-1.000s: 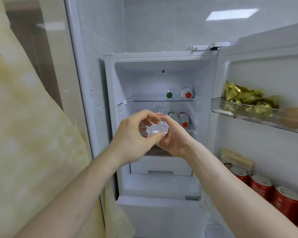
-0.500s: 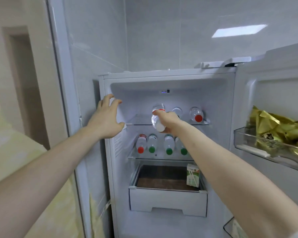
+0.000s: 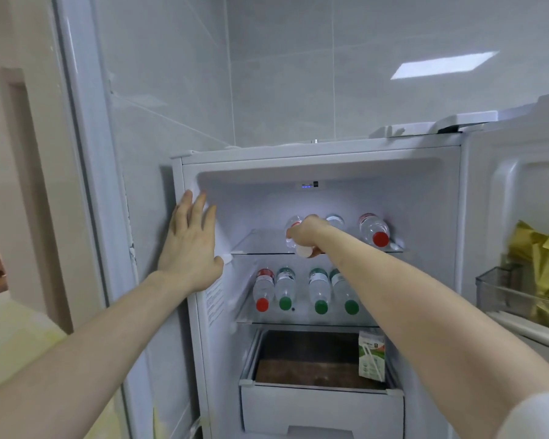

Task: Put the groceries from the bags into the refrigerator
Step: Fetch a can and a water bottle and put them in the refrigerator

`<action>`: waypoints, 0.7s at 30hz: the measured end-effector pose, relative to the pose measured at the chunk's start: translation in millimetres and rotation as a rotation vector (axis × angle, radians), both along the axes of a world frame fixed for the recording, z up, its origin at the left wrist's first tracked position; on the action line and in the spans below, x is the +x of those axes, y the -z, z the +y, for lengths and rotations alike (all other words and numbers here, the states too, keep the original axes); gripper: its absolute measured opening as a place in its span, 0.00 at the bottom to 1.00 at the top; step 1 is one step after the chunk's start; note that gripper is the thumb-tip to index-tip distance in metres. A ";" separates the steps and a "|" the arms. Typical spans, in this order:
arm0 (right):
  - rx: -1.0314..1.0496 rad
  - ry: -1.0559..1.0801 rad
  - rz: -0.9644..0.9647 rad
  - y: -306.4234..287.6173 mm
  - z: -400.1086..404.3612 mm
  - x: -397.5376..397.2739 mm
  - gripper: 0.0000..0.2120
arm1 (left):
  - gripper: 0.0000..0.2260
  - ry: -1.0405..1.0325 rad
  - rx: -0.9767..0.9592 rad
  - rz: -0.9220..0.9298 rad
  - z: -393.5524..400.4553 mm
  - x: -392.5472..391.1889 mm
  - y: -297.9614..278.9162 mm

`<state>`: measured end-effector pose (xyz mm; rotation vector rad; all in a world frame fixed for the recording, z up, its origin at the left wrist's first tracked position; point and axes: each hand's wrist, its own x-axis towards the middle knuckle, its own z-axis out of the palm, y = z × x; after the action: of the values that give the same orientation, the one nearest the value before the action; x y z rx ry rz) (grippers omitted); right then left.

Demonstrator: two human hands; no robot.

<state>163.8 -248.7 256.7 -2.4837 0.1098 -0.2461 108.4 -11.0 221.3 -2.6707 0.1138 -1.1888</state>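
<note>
Nearest the camera: two bare forearms reach up into the open refrigerator [image 3: 320, 153]
Left hand [image 3: 189, 248]: flat on the refrigerator's left front edge, fingers straight and slightly spread, holding nothing; half a second ago it was in much the same place with the fingers a little more bent, and a second ago both hands were together on the bottle in front of the shelves
Right hand [image 3: 305, 236]: fingers curled round a clear water bottle [image 3: 293, 240], which it has carried up from chest height to the top shelf [image 3: 254, 245]
Meaning for the task: the two-handed handling looks over and the bottle is at its place; I judge that release is what remains for this item
Bottle's axis: long axis runs front to back, lying nearly flat, white cap toward the camera just below the knuckles, base pointing to the back wall
Just beyond the fingers: a second bottle, mostly hidden behind the hand
Right of the fingers: a red-capped bottle [image 3: 374, 231] lying the same way
Below the fingers: four bottles [image 3: 305, 289] on the middle shelf, caps forward
Further below: a drawer [image 3: 322, 407] holding a small carton [image 3: 372, 356]
Far right of the fingers: a door bin [image 3: 501, 293] with gold packets [image 3: 539, 258]
</note>
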 end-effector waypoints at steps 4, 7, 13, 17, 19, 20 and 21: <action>0.043 -0.063 0.014 -2.2 -4.1 13.5 0.04 | 0.48 -0.077 0.060 -0.063 -1.6 10.9 10.4; 0.058 -0.031 0.022 -3.3 -6.3 23.5 0.06 | 0.47 -0.117 0.066 -0.076 -6.2 16.3 13.2; -0.088 0.069 -0.008 -3.6 -14.9 40.8 0.12 | 0.47 -0.156 0.090 -0.104 -6.0 22.6 17.5; -0.269 0.095 -0.057 -3.1 -21.8 47.0 0.13 | 0.46 -0.155 0.088 -0.113 -6.4 24.0 17.8; -0.396 0.104 -0.108 -1.2 -23.8 49.0 0.11 | 0.45 -0.160 0.087 -0.111 -6.3 23.7 18.1; -0.456 0.104 -0.135 0.2 -24.4 50.1 0.09 | 0.45 -0.164 0.087 -0.108 -6.3 23.6 18.3; -0.508 0.101 -0.160 1.8 -24.8 50.8 0.08 | 0.45 -0.168 0.088 -0.106 -6.4 23.6 18.3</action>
<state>214.6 -273.5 255.0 -2.9502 0.1176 -0.5754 132.0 -17.4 203.0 -2.4812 -0.0731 -1.2380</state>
